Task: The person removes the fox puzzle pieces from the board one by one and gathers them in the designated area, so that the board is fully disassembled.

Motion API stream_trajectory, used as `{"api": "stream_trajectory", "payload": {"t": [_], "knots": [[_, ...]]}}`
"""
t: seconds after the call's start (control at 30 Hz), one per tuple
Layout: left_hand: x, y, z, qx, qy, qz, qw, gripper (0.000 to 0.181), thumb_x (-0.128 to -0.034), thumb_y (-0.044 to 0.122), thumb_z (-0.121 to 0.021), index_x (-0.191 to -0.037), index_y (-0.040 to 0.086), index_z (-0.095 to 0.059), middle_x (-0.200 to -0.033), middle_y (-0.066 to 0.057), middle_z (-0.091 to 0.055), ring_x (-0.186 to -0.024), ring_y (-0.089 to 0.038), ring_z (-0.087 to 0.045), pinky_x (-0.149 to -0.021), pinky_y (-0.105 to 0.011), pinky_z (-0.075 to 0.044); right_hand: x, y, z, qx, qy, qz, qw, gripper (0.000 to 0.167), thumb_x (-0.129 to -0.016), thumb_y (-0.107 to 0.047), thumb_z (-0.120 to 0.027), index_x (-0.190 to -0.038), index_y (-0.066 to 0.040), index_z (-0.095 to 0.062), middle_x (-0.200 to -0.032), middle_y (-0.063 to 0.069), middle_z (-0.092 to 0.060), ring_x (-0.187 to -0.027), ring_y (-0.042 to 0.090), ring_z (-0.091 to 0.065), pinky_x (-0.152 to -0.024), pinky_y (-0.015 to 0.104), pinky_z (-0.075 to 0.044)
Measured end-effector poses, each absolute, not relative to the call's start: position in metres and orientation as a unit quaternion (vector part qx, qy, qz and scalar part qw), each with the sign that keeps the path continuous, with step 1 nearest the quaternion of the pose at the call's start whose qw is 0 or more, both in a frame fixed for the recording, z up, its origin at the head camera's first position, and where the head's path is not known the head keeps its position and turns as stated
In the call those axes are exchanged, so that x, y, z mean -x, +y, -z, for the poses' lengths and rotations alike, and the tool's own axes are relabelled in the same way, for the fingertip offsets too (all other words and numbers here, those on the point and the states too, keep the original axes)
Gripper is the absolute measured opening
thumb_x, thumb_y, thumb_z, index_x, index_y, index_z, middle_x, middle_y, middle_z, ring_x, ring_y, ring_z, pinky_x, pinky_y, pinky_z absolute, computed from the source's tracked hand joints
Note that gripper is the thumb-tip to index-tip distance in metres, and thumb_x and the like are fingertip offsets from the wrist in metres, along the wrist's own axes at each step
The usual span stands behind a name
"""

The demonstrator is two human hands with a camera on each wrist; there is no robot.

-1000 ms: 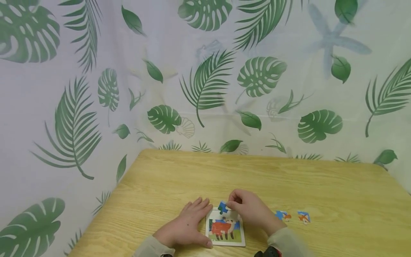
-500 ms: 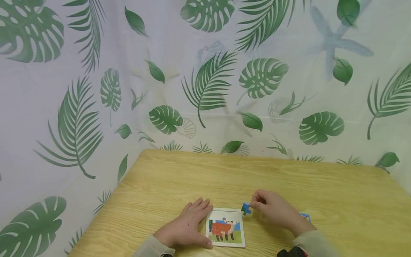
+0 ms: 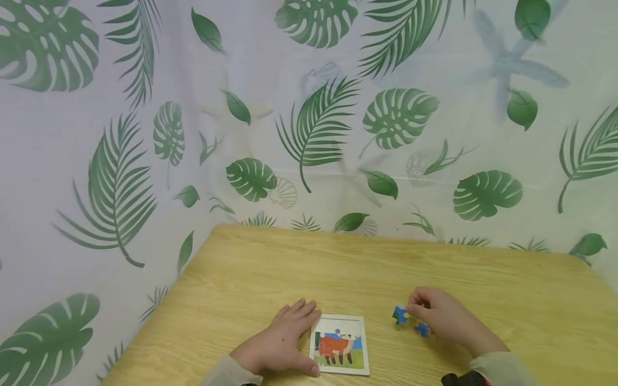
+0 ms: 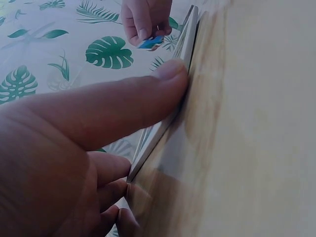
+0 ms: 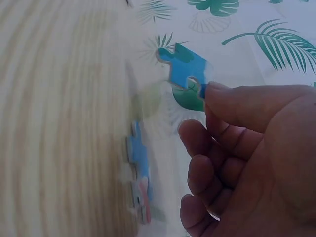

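Note:
A small square jigsaw puzzle (image 3: 343, 371) in a white frame lies on the table, showing a red-and-white animal on grass with a bare white band at the top. My left hand (image 3: 282, 343) rests along its left edge, fingers extended; in the left wrist view the thumb (image 4: 123, 101) touches the frame's side. To the right of the puzzle, my right hand (image 3: 441, 316) pinches a blue and green puzzle piece (image 5: 185, 66) between thumb and fingertip, raised above the table. A loose blue piece (image 3: 422, 328) lies under that hand, partly hidden by it.
The wood-grain table (image 3: 289, 262) reaches back to a white curtain (image 3: 328, 209) printed with green leaves. More curtain hangs along the left side. A dark band (image 3: 463, 379) sits at the right wrist.
My right hand has moved right, away from over the puzzle, carrying the pinched piece toward the loose pieces, and now covers part of them. The left hand has stayed in place.

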State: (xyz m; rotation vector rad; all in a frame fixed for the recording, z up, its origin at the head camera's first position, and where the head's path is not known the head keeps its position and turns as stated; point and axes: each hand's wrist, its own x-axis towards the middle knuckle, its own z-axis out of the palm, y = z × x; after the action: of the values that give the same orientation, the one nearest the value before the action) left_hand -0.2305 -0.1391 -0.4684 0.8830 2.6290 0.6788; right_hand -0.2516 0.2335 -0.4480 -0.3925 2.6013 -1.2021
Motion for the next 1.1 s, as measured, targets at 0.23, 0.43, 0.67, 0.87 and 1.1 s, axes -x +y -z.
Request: {"api": "stream_trajectory", "payload": {"t": [0.23, 0.43, 0.67, 0.87, 1.1], "knots": [[0.231, -0.139, 0.471, -0.304, 0.910, -0.239, 0.149, 0.111, -0.0740, 0.062, -0.081, -0.160, 0.012, -0.031, -0.168, -0.007, -0.017, -0.154, -0.029, -0.008, -0.121, -0.056, -0.007, 0.255, 0.238, 0.457, 0.198, 0.916, 0.329, 0.115, 0.016, -0.099, -0.020, -0.066, -0.085, -0.013, -0.062, -0.086, 0.000, -0.057, -0.069, 0.018, -0.051, -0.058, 0.031, -0.046], [0.231, -0.139, 0.471, -0.304, 0.910, -0.240, 0.150, 0.111, -0.0746, 0.061, -0.081, -0.160, 0.011, -0.031, -0.168, -0.007, -0.017, -0.154, -0.029, -0.008, -0.121, -0.056, -0.006, 0.255, 0.235, 0.462, 0.207, 0.928, 0.296, 0.096, 0.015, -0.098, -0.020, -0.067, -0.084, -0.016, -0.063, -0.087, -0.001, -0.054, -0.074, 0.016, -0.049, -0.062, 0.029, -0.043], [0.231, -0.139, 0.468, -0.308, 0.910, -0.235, 0.147, 0.111, -0.0744, 0.061, -0.081, -0.160, 0.010, -0.031, -0.168, -0.007, -0.016, -0.154, -0.029, -0.008, -0.121, -0.055, -0.006, 0.253, 0.232, 0.465, 0.218, 0.938, 0.262, 0.064, 0.014, -0.097, -0.020, -0.069, -0.084, -0.019, -0.063, -0.090, -0.002, -0.050, -0.077, 0.014, -0.046, -0.067, 0.030, -0.043], [0.231, -0.139, 0.469, -0.312, 0.910, -0.233, 0.144, 0.112, -0.0738, 0.062, -0.080, -0.160, 0.009, -0.031, -0.168, -0.009, -0.016, -0.154, -0.030, -0.008, -0.121, -0.056, -0.005, 0.252, 0.231, 0.467, 0.210, 0.940, 0.261, 0.060, 0.014, -0.097, -0.019, -0.069, -0.084, -0.020, -0.063, -0.090, -0.002, -0.049, -0.077, 0.015, -0.045, -0.067, 0.030, -0.042], [0.231, -0.139, 0.471, -0.309, 0.912, -0.229, 0.141, 0.113, -0.0729, 0.063, -0.080, -0.160, 0.011, -0.030, -0.168, -0.007, -0.016, -0.154, -0.029, -0.007, -0.121, -0.055, -0.005, 0.251, 0.229, 0.467, 0.205, 0.946, 0.248, 0.048, 0.014, -0.096, -0.018, -0.070, -0.084, -0.021, -0.063, -0.088, -0.003, -0.048, -0.076, 0.015, -0.044, -0.067, 0.031, -0.042]]}}
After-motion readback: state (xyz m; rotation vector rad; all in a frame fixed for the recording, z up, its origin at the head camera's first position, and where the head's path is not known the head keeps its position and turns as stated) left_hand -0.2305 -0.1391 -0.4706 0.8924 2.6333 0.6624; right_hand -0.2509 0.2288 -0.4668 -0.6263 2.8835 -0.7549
